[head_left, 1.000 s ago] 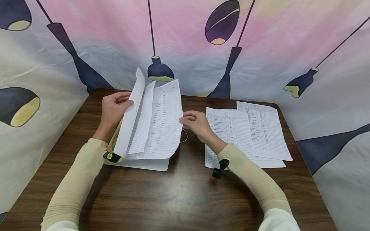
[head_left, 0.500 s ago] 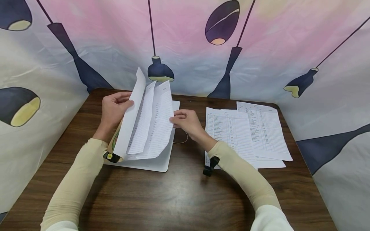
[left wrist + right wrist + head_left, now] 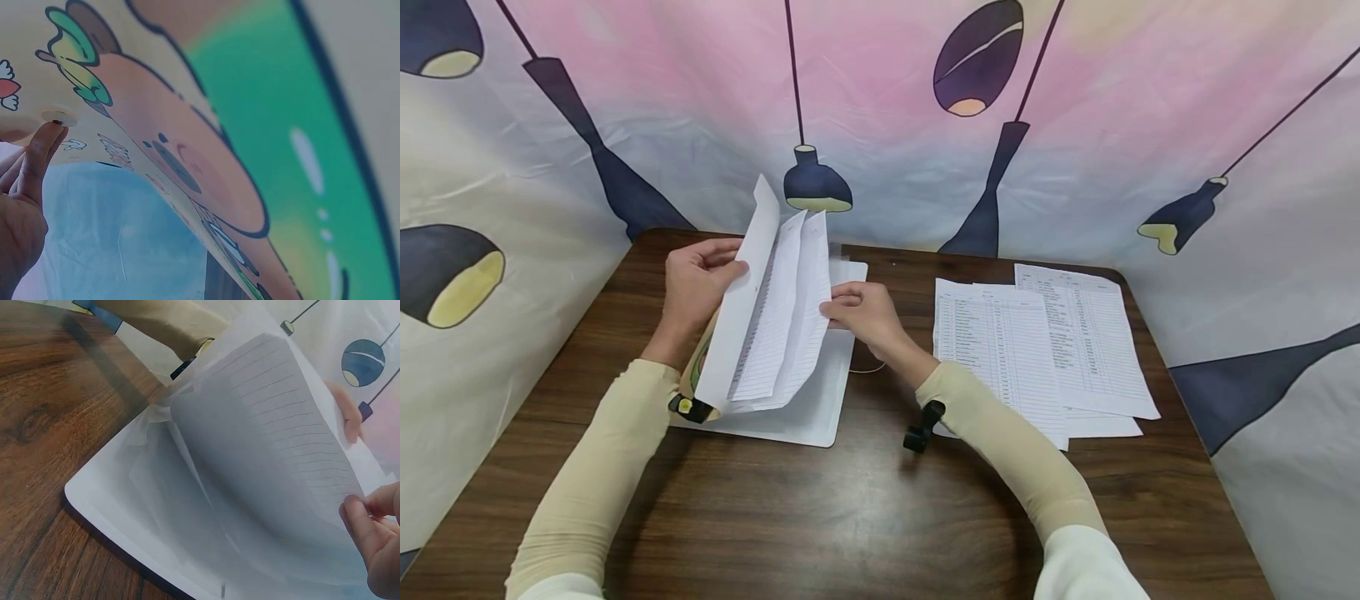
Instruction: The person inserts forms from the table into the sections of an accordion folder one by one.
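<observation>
Ruled paper (image 3: 809,321), print illegibly small, is pinched by the right hand (image 3: 867,315), a cartoon cover (image 3: 187,150) by the left hand (image 3: 692,285).

Head view: from above the near side of the tabletop (image 3: 850,517), facing forward and down. Left wrist view: very close beside the printed cover (image 3: 194,150), facing the far edge past the left hand (image 3: 25,215). Right wrist view: close, facing the left edge; shares the lined sheets (image 3: 287,419) and right hand (image 3: 378,540) with the head view.
</observation>
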